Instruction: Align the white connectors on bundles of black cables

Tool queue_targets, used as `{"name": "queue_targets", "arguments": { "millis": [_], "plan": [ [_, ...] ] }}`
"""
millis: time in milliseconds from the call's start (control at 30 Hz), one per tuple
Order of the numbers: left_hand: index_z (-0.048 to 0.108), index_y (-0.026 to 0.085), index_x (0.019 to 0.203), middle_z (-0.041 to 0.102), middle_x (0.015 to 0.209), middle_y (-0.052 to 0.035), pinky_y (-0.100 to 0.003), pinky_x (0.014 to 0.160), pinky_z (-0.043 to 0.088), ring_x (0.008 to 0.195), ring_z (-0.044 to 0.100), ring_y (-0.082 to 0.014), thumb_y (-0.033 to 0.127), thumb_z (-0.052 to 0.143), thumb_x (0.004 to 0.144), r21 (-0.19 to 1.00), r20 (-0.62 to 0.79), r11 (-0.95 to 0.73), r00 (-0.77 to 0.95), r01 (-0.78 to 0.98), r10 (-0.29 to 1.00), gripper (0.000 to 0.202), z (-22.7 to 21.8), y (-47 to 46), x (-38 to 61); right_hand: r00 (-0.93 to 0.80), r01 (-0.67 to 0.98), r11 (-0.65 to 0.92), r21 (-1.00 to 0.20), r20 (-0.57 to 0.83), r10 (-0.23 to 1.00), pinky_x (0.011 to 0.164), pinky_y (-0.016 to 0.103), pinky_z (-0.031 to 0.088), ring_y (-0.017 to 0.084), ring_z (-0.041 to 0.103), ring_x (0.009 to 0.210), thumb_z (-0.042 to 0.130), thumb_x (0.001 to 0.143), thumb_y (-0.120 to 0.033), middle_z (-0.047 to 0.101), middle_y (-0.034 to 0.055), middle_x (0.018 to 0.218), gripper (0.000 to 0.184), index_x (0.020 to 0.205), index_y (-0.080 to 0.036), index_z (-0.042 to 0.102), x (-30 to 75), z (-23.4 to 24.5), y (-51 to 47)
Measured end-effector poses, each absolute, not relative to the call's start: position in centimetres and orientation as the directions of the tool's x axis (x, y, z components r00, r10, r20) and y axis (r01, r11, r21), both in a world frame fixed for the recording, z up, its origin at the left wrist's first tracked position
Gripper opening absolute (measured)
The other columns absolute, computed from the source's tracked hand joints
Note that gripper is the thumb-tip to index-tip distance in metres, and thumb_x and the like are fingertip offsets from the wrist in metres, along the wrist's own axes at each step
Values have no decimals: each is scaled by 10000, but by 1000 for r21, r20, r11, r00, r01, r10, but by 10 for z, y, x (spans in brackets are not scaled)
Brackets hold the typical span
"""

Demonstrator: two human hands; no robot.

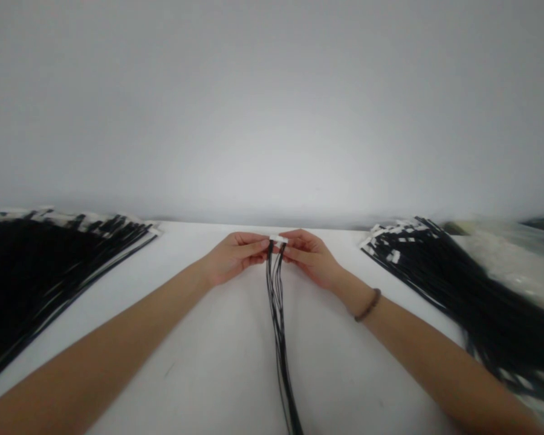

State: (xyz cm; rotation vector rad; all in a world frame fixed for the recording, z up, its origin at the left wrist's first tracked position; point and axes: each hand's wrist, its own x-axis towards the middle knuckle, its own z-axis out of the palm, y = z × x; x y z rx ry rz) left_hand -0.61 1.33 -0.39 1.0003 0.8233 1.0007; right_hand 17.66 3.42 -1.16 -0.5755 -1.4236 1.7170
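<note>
Between both hands, near the table's far edge, is a white connector [278, 240] at the end of a wire harness [278, 326]. Its thin black wires run down from the connector toward the bottom of the view. My left hand [240, 254] pinches the left end of the connector with thumb and fingers. On the other end, my right hand [310, 257] is closed in a similar pinch, with a dark bead bracelet [368, 305] farther down that arm. The fingertips partly cover the connector's ends.
A large pile of black wire harnesses [40, 272] with white connectors lies at the left on the white table [217, 368]. Another harness pile [457, 284] lies at the right, beside a clear plastic bag [517, 266]. Behind the table stands a pale wall [272, 109].
</note>
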Motion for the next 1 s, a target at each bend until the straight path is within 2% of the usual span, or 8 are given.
{"name": "queue_targets", "arguments": {
  "millis": [200,500,767,1000],
  "plan": [
    [675,117,801,675,791,-61,-249,736,442,727,595,-114,212,625,701,930,-98,205,331,-304,939,147,-3,12,-6,-579,-301,-25,-953,162,799,602,221,386,73,504,614,650,644,-198,602,-17,713,262,900,-223,598,177,-12,34],
    [674,113,754,679,735,-60,-230,699,452,693,601,-111,112,682,604,917,-131,200,214,-345,968,151,-2,14,-2,-589,-309,-10,-951,184,787,592,214,379,64,495,605,643,648,-142,611,-1,755,254,895,-189,606,177,-17,37],
    [665,103,727,658,681,-47,-182,539,403,585,550,-76,67,683,574,941,-104,176,251,-287,963,159,2,13,-2,-582,-323,-12,-946,189,791,576,209,375,63,489,593,644,644,-133,601,-8,717,245,882,-183,610,176,-17,37],
    [639,115,752,656,723,-35,-236,693,444,672,584,-102,88,622,653,931,-76,175,301,-319,951,104,0,13,-2,-590,-329,-35,-944,176,788,574,203,373,60,492,597,645,644,-132,594,-11,705,226,863,-173,607,176,-14,37]
  ]
}}
